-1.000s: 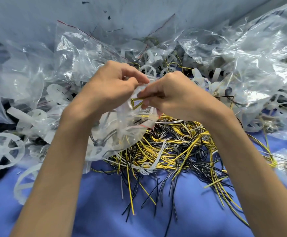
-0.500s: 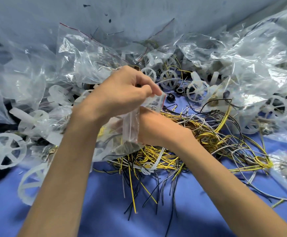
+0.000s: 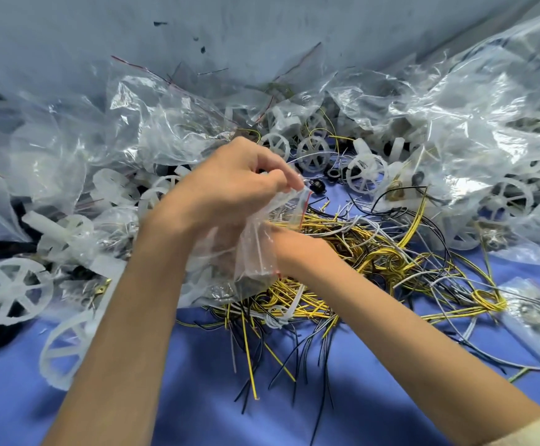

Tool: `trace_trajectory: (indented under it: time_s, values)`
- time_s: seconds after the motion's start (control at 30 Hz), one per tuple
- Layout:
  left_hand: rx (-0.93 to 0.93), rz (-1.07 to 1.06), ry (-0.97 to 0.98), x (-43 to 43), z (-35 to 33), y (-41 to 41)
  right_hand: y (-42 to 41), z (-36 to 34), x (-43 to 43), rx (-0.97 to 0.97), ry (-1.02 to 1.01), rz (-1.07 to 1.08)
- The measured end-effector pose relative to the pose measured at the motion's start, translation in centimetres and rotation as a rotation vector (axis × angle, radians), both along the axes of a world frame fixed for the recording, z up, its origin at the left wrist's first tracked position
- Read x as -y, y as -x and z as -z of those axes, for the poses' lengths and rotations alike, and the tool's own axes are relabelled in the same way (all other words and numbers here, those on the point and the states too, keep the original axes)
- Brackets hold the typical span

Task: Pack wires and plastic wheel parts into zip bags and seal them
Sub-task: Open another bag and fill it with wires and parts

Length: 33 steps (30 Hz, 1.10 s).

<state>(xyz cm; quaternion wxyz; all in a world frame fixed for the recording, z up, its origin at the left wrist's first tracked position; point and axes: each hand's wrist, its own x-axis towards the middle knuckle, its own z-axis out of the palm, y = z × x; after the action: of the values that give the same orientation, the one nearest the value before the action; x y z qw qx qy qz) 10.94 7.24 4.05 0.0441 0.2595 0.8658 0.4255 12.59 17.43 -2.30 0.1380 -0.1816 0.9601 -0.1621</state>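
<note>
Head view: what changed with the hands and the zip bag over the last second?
The right hand let go of the top of the zip bag and dropped lower, now behind or inside it, fingers hidden. The left hand kept its pinch on the bag's mouth. The wire pile and the loose wheels look unmoved.

Blue cloth (image 3: 198, 397), grey backdrop (image 3: 262, 27)

One head-worn wide-angle view looks forward and down, close over wires (image 3: 375, 243) on a blue table (image 3: 198, 400).
</note>
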Motion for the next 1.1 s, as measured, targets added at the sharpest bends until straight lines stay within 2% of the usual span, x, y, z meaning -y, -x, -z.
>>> trace_trajectory:
  time_s: [0.07,0.13,0.27,0.33,0.43,0.5,0.6,0.73,0.97,1.1]
  values:
    - [0.006,-0.014,-0.024,0.2,0.0,0.2,0.3,-1.2,-0.1,0.040,0.037,-0.089]
    - [0.009,-0.029,-0.052,0.6,0.0,0.4,0.4,-2.2,-0.5,-0.042,0.083,-0.176]
    - [0.017,-0.065,-0.073,0.9,0.0,0.8,1.4,-2.3,-1.9,-0.286,0.084,-0.198]
    - [0.012,-0.075,-0.072,0.8,0.2,0.8,1.6,-2.1,-2.3,-0.335,0.079,-0.216]
    - [-0.016,-0.087,-0.072,0.6,0.2,0.8,1.4,-2.3,-1.8,-0.368,0.233,-0.217]
    - [-0.023,-0.089,-0.087,0.5,0.0,0.7,1.6,-2.0,-0.9,-0.394,0.234,-0.185]
    - [-0.001,-0.051,-0.115,0.3,-0.2,0.3,1.0,-1.2,0.2,-0.292,0.139,-0.068]
    - [0.003,-0.034,-0.079,0.0,-0.4,-0.2,-0.8,-1.0,-0.2,-0.157,0.151,-0.037]
    - [-0.017,-0.047,-0.081,0.8,-0.6,0.1,0.3,-2.4,-0.9,-0.204,-0.058,-0.158]
    - [-0.016,-0.065,-0.095,1.0,-0.7,0.1,0.1,-3.8,-2.2,-0.291,-0.008,-0.192]
